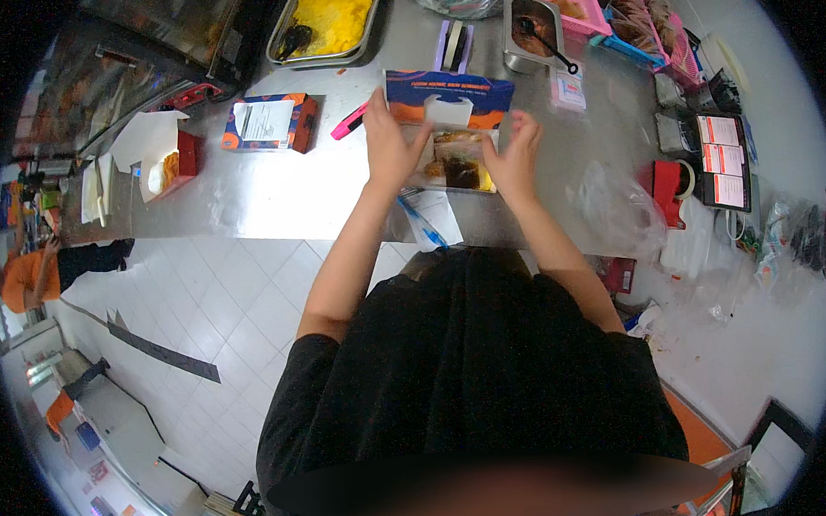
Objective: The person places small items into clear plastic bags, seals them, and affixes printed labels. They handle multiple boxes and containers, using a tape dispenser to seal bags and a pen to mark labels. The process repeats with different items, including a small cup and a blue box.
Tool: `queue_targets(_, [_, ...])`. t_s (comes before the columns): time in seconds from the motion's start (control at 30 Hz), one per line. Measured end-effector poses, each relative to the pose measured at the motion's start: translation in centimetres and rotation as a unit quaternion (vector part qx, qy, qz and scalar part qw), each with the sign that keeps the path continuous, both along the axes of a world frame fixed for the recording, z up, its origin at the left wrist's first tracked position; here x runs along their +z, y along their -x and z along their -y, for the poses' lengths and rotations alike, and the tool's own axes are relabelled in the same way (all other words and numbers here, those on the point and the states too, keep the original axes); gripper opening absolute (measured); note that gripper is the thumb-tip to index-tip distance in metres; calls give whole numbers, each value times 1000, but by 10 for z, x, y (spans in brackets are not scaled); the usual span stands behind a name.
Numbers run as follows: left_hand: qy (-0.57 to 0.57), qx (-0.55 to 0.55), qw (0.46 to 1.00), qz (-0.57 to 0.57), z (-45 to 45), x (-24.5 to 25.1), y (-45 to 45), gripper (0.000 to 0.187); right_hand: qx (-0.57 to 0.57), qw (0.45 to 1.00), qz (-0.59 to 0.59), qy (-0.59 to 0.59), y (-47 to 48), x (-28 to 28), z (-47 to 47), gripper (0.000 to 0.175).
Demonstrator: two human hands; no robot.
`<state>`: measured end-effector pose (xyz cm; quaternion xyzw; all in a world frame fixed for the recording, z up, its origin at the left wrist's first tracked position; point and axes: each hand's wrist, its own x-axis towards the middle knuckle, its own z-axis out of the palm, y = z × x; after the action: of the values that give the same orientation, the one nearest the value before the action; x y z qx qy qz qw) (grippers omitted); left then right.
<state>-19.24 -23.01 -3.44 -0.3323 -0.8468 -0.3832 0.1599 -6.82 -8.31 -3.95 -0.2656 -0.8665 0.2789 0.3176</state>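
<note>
An open paperboard food box (448, 96) with a blue and orange printed lid stands before me on the steel counter (274, 194). Packed food (459, 162), brown and yellow in part, lies inside it. My left hand (393, 146) is at the box's left side, fingers apart, its thumb near the lid's lower edge. At the right side is my right hand (516, 152), thumb by the box's rim and fingers raised and spread. Whether either hand presses on the box is hard to tell. A paper slip (442, 212) and a blue pen (422, 220) lie on the near side of the box.
Left: a closed printed box (266, 124), an open red box with food (171, 164) and a pink marker (349, 122). Behind: a tray of yellow food (333, 18) and a steel container with a ladle (533, 32). Right: plastic bags (619, 206) and a tablet (723, 162).
</note>
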Motion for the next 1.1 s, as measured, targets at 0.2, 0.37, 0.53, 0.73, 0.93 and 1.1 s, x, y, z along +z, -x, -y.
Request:
queue_targets(0.2, [-49,13,996,67,-33,17,22,94,-79,996,8,-50,48,27,-11,76])
queue_targets(0.37, [-69,-80,977,185,3,36,24,93,47,973,-57,220,33,24,-39,84])
queue_targets(0.53, [9,-246,959,138,54,49,37,62,250,948,30,197,-15,17,-71,68])
queue_targets(0.73, [109,-290,950,-33,90,-1,18,45,371,928,-9,-23,-47,32,-35,54])
queue_targets(0.93, [47,-93,989,103,83,17,-14,37,290,956,27,25,-56,14,-25,56])
queue_targets(1.1, [122,-148,798,571,59,49,-44,33,195,960,86,182,-44,21,-26,56])
